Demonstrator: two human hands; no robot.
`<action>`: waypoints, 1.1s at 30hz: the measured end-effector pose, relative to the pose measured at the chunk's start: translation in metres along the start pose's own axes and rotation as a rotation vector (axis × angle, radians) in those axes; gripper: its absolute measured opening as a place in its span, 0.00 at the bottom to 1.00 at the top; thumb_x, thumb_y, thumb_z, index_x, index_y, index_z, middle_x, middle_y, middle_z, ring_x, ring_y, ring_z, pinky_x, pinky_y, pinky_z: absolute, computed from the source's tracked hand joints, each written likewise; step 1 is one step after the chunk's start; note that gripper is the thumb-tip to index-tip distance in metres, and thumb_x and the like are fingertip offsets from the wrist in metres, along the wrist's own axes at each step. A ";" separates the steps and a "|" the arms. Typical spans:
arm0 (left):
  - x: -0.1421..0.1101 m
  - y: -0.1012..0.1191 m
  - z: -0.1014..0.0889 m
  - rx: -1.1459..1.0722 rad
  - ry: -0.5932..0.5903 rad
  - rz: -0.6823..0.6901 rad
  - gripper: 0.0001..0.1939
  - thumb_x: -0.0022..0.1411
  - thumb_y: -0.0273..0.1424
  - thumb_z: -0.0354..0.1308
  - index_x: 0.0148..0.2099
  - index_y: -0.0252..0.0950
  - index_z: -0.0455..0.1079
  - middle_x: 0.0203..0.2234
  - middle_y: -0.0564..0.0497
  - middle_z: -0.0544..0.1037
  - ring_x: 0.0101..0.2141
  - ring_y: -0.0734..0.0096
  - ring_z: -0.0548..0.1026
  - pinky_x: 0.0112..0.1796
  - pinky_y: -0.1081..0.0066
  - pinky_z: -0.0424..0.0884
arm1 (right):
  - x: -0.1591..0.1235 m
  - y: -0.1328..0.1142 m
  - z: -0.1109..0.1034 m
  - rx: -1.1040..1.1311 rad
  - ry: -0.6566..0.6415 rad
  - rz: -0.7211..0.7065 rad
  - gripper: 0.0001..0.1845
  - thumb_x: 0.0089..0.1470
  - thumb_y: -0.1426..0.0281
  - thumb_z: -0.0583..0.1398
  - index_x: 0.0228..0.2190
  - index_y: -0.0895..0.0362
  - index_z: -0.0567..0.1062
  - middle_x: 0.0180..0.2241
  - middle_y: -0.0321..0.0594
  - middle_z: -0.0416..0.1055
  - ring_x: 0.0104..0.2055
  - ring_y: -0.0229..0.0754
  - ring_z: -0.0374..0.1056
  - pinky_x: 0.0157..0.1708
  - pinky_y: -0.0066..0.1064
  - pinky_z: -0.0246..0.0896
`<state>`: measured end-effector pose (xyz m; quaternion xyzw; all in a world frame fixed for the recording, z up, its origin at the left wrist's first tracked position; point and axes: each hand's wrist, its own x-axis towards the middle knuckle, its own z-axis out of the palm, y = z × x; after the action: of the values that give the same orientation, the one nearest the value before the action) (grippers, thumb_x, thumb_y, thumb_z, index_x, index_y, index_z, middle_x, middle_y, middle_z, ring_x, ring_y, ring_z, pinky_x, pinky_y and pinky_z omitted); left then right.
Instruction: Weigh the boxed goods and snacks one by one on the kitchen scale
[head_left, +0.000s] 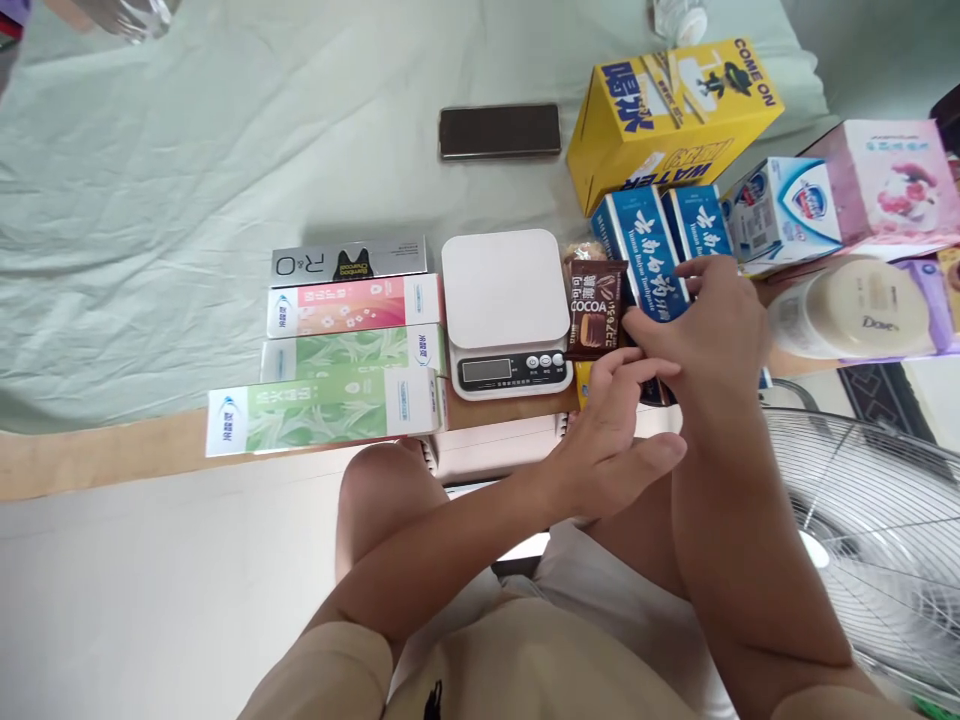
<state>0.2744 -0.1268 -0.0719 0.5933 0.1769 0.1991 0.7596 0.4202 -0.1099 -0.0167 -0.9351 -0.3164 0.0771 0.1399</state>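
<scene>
My right hand [716, 335] is closed around the near end of a blue toothpaste box [637, 240], thumb on one side and fingers on the other. A second blue toothpaste box [701, 222] stands beside it. My left hand [611, 430] is open below, thumb apart, its fingertips by the lower edge of a brown cocoa snack packet [595, 312]. That packet rests against the right side of a white kitchen scale [506, 290], whose display looks blank. Partly hidden under my hands are a yellow item [583, 385] and something dark.
Several toothpaste boxes [330, 412] lie stacked in a row left of the scale. A phone [499, 131] lies behind it. To the right stand a yellow carton [675, 120], a white-blue box [784, 215], a pink box [889, 185] and a Dove tub [851, 310]. A fan [855, 540] is below right.
</scene>
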 end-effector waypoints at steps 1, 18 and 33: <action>0.000 0.000 0.000 0.016 -0.003 0.053 0.39 0.63 0.61 0.54 0.68 0.46 0.56 0.72 0.39 0.52 0.71 0.38 0.54 0.65 0.35 0.64 | 0.000 0.001 -0.002 0.023 0.001 0.005 0.33 0.46 0.58 0.62 0.54 0.57 0.72 0.55 0.58 0.76 0.57 0.64 0.72 0.56 0.55 0.66; -0.083 0.125 -0.097 0.225 0.764 0.637 0.19 0.75 0.52 0.50 0.44 0.45 0.73 0.49 0.57 0.77 0.62 0.60 0.75 0.68 0.56 0.68 | -0.066 -0.057 -0.043 0.430 0.283 -0.676 0.29 0.48 0.61 0.69 0.52 0.55 0.85 0.47 0.49 0.84 0.38 0.50 0.78 0.36 0.45 0.73; -0.156 0.096 -0.261 -0.033 1.125 0.021 0.13 0.62 0.45 0.60 0.38 0.41 0.75 0.45 0.49 0.83 0.54 0.59 0.80 0.57 0.64 0.74 | -0.097 -0.154 0.002 0.324 -0.092 -0.923 0.19 0.53 0.62 0.68 0.48 0.48 0.86 0.52 0.40 0.83 0.51 0.52 0.81 0.48 0.43 0.79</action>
<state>-0.0001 0.0309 -0.0343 0.3857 0.5457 0.4950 0.5553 0.2556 -0.0521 0.0348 -0.6591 -0.6877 0.0963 0.2889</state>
